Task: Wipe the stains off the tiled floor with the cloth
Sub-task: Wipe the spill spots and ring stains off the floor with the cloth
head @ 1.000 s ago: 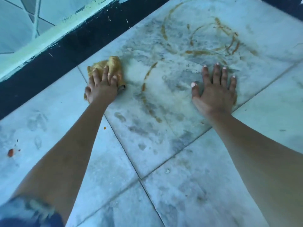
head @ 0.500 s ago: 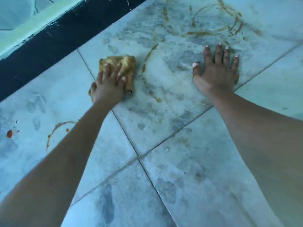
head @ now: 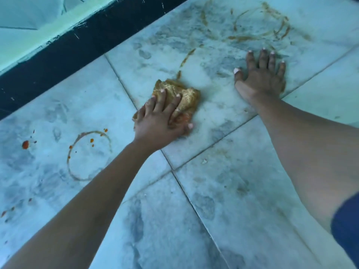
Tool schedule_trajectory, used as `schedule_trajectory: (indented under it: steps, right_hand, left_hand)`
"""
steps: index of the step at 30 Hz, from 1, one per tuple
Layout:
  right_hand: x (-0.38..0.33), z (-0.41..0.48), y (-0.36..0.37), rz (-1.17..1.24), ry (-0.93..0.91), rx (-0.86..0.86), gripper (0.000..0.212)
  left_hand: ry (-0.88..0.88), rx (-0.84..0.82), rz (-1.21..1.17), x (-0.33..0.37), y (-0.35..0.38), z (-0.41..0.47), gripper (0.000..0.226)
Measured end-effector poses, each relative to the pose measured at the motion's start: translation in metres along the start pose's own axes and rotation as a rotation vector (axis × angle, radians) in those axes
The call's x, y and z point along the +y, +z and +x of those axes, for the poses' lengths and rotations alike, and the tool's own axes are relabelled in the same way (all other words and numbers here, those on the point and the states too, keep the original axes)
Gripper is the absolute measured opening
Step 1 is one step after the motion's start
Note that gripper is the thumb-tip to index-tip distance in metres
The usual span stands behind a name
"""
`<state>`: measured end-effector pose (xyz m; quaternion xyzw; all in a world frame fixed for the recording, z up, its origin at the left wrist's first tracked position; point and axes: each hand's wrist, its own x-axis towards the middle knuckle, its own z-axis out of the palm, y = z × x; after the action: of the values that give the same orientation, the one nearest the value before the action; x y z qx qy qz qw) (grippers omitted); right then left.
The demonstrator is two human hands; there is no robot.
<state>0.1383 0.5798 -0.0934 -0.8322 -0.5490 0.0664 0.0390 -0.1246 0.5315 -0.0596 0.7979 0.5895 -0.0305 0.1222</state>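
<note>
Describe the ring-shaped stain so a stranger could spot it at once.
Start at the dark strip along the wall, then move onto the tile left of the left hand pressing the cloth. The ring stain is a thin brown circle with orange-red droplets, unlike the loose streaks farther away.

A single head-worn wide-angle view looks steeply down and forward at the tiled floor (head: 242,200), close enough that both forearms run in from the lower corners. The left hand (head: 161,121) sits near frame centre and the right hand (head: 261,78) in the upper right. A dark strip (head: 58,61) at the floor's far edge slants across the upper left, so the frame is tilted
</note>
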Motion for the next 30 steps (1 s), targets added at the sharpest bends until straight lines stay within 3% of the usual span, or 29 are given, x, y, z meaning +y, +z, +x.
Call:
schedule_trajectory:
  steps: [7,13,17,22,25,30]
  right_hand:
    - [0.004,-0.023,-0.024,0.184,-0.089,-0.139,0.056]
    - [-0.010,-0.140,-0.034,0.280,-0.253,-0.148,0.055]
    - [-0.038,-0.227,-0.031,0.303,-0.249,-0.281,0.068]
    - [-0.080,-0.282,-0.019,0.232,-0.224,-0.522,0.063]
    - [-0.088,-0.283,-0.015,0.146,-0.181,-0.514,0.066]
    - [-0.098,-0.283,-0.019,0.050,-0.111,-0.500,0.067]
  left_hand:
    - [-0.060,-0.059,0.031,0.006,-0.020,0.013,0.055]
    - [-0.079,-0.156,0.005,0.028,-0.047,-0.027,0.043]
    - [-0.219,-0.289,-0.462,0.012,-0.052,-0.068,0.049]
    - [-0.302,-0.281,-0.914,-0.015,-0.060,-0.110,0.040]
    - [-0.334,-0.189,-1.165,-0.035,-0.062,-0.129,0.024]
    - [-0.323,-0.155,-1.322,-0.098,-0.093,-0.124,0.024]
